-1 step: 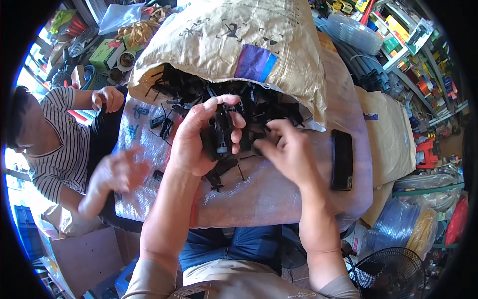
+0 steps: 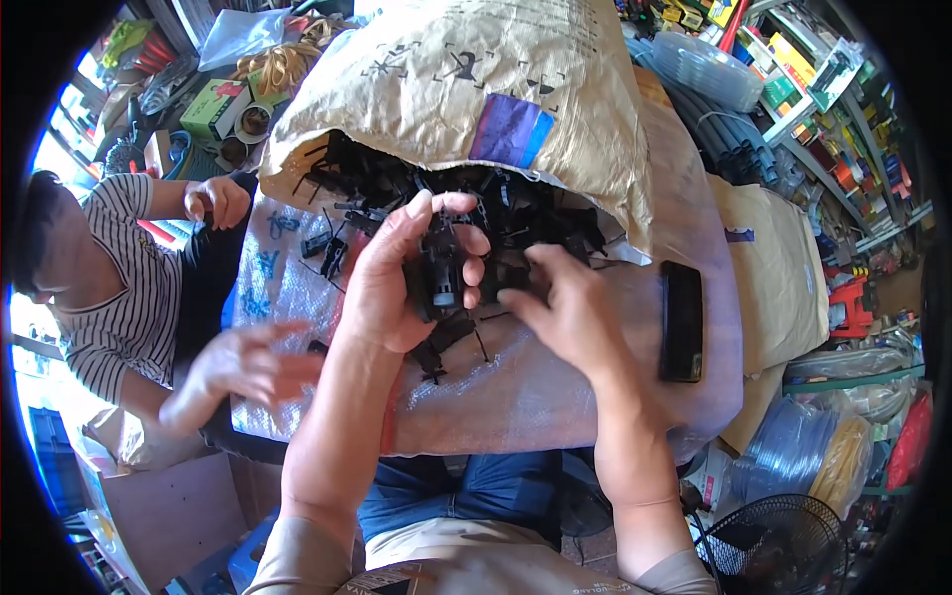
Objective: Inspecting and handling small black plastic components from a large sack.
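Note:
My left hand (image 2: 382,273) is closed round a black plastic part with a grey round end (image 2: 443,278), held upright above the sacking. To its right, my right hand (image 2: 570,312) is curved, with thumb and forefinger apart beside dark parts; its other fingers are partly hidden. A heap of black plastic parts (image 2: 570,223) with thin rods spills from the mouth of a large paper sack (image 2: 397,99). Below my left hand lies a loose black part (image 2: 428,359) on the woven plastic sheet (image 2: 516,407).
At the left sits a person in a striped top, one hand (image 2: 248,367) blurred over the sheet's left side. A black phone (image 2: 681,322) lies to the right. Shelves (image 2: 803,99), coiled tubing (image 2: 783,446) and a fan (image 2: 778,540) stand at the right.
The other person's near hand has shifted right, towards my left forearm. My right hand has moved slightly left. The held part has turned a little in my left hand.

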